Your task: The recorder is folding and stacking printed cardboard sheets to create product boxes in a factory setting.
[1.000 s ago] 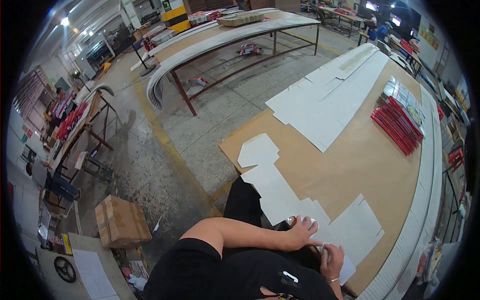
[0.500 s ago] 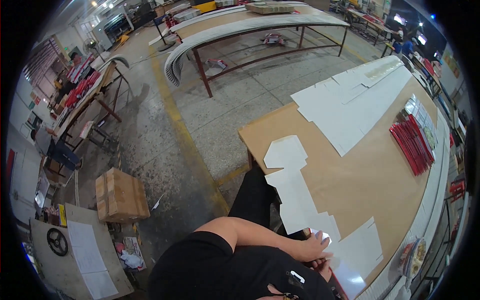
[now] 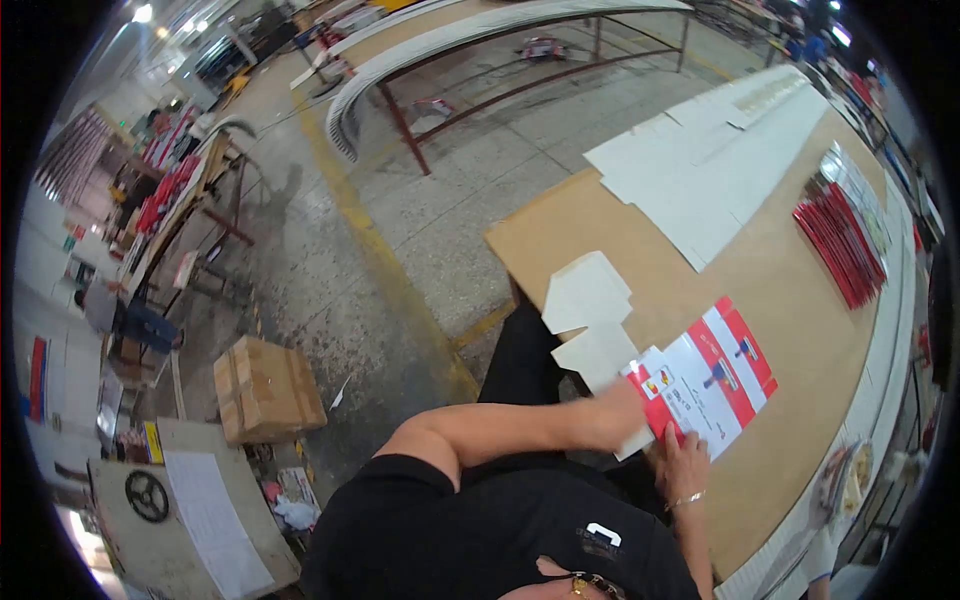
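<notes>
A flat red-and-white printed carton (image 3: 712,382) lies tilted on the near part of the brown-topped table (image 3: 560,222). My right hand (image 3: 686,468), with a bracelet at the wrist, rests palm down at its near edge, fingers stretched onto the card. At the carton's left corner is my left hand (image 3: 612,415); motion smears its fingers, so its grip cannot be made out. Just beyond that hand, plain white die-cut card (image 3: 588,290) lies on the table, partly under the carton.
Large white card sheets (image 3: 690,180) cover the table's far part. A stack of red-edged cartons (image 3: 842,240) lies at the right, and a round tub (image 3: 848,480) stands nearer. On the floor at left is a brown box (image 3: 262,390), beside a board with a black handwheel (image 3: 147,496).
The carton's printed face now lies spread on the table; before, only a glossy part showed by my hands. My right hand has come into fuller view, apart from the left.
</notes>
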`<act>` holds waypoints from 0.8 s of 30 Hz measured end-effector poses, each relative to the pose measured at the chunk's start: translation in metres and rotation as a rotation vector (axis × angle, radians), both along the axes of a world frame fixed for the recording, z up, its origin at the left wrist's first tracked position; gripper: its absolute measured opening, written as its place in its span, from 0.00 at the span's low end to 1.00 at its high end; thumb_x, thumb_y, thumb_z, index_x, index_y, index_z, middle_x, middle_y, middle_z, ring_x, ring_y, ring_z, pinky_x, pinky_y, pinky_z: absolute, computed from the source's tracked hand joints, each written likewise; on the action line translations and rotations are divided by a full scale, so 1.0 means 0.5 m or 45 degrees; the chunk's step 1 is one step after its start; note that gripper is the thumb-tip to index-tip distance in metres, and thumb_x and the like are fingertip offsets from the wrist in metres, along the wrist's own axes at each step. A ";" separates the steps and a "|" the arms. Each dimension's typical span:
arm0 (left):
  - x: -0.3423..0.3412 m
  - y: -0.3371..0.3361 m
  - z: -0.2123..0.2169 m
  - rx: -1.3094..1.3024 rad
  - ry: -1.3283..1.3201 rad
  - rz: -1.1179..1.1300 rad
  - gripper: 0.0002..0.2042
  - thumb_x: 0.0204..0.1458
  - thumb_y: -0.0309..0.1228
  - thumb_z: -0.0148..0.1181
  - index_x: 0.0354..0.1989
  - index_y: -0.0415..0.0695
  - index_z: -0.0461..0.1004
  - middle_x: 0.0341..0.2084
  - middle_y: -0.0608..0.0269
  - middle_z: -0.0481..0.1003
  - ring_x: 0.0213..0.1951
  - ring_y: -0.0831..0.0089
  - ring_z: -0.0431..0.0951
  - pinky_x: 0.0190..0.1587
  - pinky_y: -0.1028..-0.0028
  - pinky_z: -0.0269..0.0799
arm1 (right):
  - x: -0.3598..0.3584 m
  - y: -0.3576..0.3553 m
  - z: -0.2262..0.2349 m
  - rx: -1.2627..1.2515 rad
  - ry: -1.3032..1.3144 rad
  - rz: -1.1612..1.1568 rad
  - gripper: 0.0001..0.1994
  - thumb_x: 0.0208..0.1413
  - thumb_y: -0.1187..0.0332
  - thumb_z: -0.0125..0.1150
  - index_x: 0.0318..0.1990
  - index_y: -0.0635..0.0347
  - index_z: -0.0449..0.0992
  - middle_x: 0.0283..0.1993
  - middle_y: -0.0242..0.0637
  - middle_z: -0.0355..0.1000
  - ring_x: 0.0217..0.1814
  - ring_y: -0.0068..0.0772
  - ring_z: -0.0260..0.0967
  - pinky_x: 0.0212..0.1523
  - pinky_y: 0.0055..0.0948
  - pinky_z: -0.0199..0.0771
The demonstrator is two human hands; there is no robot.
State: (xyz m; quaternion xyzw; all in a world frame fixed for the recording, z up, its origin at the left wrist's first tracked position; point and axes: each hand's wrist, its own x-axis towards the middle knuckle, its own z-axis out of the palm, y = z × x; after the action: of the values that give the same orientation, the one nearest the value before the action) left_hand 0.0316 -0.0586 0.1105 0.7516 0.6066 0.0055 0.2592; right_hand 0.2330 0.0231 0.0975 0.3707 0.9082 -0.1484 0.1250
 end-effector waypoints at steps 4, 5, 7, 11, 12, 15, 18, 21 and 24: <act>-0.078 -0.065 -0.054 0.215 0.567 0.259 0.49 0.33 0.49 0.75 0.65 0.40 0.60 0.64 0.43 0.60 0.65 0.48 0.60 0.67 0.52 0.51 | -0.056 0.028 -0.013 0.189 0.420 0.302 0.32 0.55 0.52 0.60 0.65 0.55 0.63 0.72 0.46 0.54 0.76 0.52 0.44 0.71 0.65 0.34; -0.087 -0.064 -0.058 0.120 0.494 0.212 0.56 0.33 0.50 0.75 0.71 0.41 0.50 0.69 0.44 0.52 0.69 0.48 0.54 0.71 0.50 0.44 | -0.040 0.019 -0.053 0.198 0.286 0.348 0.34 0.57 0.49 0.57 0.69 0.48 0.59 0.74 0.42 0.50 0.79 0.49 0.37 0.70 0.70 0.31; -0.098 -0.085 -0.118 0.388 0.464 0.089 0.56 0.30 0.54 0.75 0.69 0.39 0.54 0.68 0.43 0.53 0.68 0.48 0.55 0.69 0.50 0.47 | -0.010 -0.010 -0.091 0.153 0.264 0.264 0.33 0.58 0.49 0.55 0.71 0.42 0.56 0.75 0.39 0.48 0.79 0.48 0.34 0.69 0.72 0.30; -0.094 -0.081 -0.144 0.625 0.457 -0.059 0.36 0.46 0.41 0.66 0.64 0.40 0.63 0.60 0.43 0.64 0.62 0.48 0.64 0.68 0.49 0.52 | 0.030 -0.033 -0.105 0.257 0.285 0.217 0.32 0.59 0.50 0.55 0.71 0.42 0.58 0.75 0.37 0.50 0.78 0.50 0.39 0.71 0.68 0.30; -0.093 -0.069 -0.134 0.792 0.457 -0.129 0.22 0.50 0.33 0.58 0.54 0.39 0.72 0.50 0.46 0.72 0.52 0.51 0.74 0.67 0.48 0.52 | 0.037 -0.034 -0.102 0.248 0.298 0.227 0.32 0.59 0.50 0.55 0.70 0.41 0.58 0.75 0.37 0.51 0.78 0.49 0.40 0.71 0.68 0.31; -0.078 -0.011 -0.035 0.190 0.502 -0.353 0.13 0.49 0.30 0.55 0.43 0.40 0.76 0.45 0.50 0.75 0.42 0.53 0.79 0.66 0.45 0.52 | 0.061 -0.026 -0.088 0.252 0.311 0.239 0.29 0.59 0.53 0.56 0.68 0.42 0.62 0.74 0.40 0.51 0.77 0.51 0.42 0.70 0.67 0.36; -0.069 0.071 -0.013 -0.149 0.416 -0.335 0.11 0.47 0.32 0.59 0.37 0.42 0.80 0.45 0.53 0.77 0.41 0.54 0.80 0.64 0.36 0.48 | 0.104 -0.015 -0.092 0.317 0.739 0.229 0.24 0.59 0.55 0.58 0.64 0.42 0.69 0.72 0.49 0.53 0.75 0.52 0.49 0.70 0.66 0.41; -0.045 0.181 -0.048 -0.523 0.574 -0.367 0.18 0.47 0.42 0.65 0.46 0.50 0.82 0.53 0.59 0.76 0.53 0.54 0.77 0.60 0.30 0.48 | 0.148 0.013 -0.111 0.318 1.226 0.244 0.25 0.58 0.56 0.59 0.64 0.43 0.69 0.72 0.49 0.55 0.75 0.54 0.49 0.70 0.65 0.41; -0.058 0.274 -0.070 -0.769 0.677 -0.340 0.25 0.43 0.51 0.69 0.51 0.57 0.80 0.56 0.65 0.75 0.58 0.54 0.72 0.59 0.29 0.50 | 0.139 0.023 -0.098 0.294 1.002 0.307 0.22 0.59 0.57 0.58 0.62 0.42 0.70 0.71 0.46 0.56 0.76 0.54 0.48 0.71 0.65 0.42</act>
State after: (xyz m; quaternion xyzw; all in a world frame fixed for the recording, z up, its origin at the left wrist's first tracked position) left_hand 0.0029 0.0786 0.0757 0.6890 0.5242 -0.4002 0.3006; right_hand 0.3026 0.0347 0.0485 0.1883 0.9342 -0.1601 -0.2571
